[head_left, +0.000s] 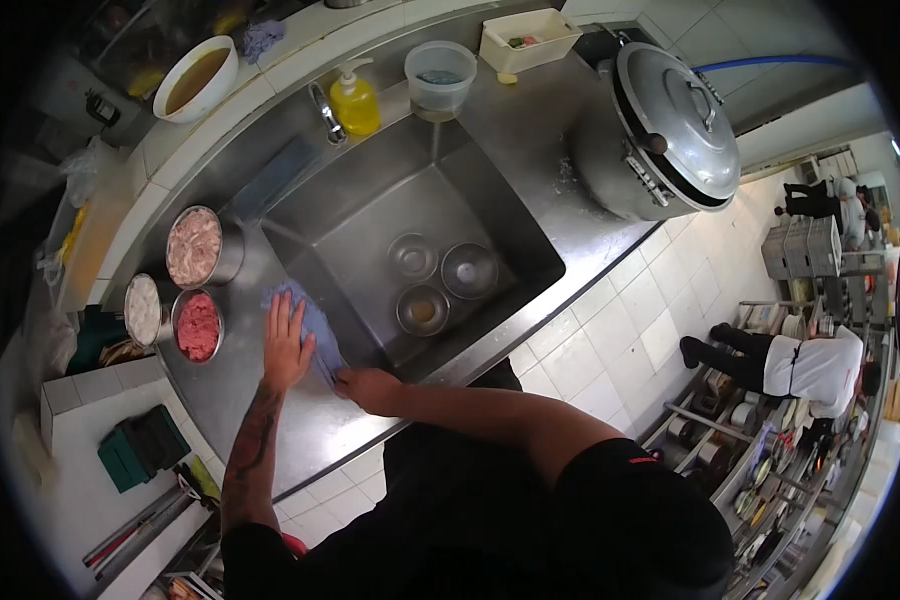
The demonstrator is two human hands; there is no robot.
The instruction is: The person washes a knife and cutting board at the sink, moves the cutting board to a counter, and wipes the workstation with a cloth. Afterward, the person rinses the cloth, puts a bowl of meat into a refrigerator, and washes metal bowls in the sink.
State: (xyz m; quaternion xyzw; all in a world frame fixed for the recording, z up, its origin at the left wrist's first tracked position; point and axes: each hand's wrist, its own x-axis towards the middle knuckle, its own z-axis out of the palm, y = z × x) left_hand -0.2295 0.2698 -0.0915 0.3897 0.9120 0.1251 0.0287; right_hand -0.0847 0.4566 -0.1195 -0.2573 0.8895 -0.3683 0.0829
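Note:
A blue cloth lies along the steel counter at the sink's left rim. My left hand rests flat on the upper part of the cloth, fingers stretched out. At the cloth's lower end, my right hand is closed on its edge. Left of my left hand stand a small metal container of red minced meat, a larger one of pale pink meat, and one with a whitish filling. Three small metal bowls, one of them here, sit in the sink.
Behind the sink are a tap, a yellow soap bottle, a clear tub and a cream bin. A big lidded pot stands right. A white bowl of brown liquid sits on the ledge. Two people work at right.

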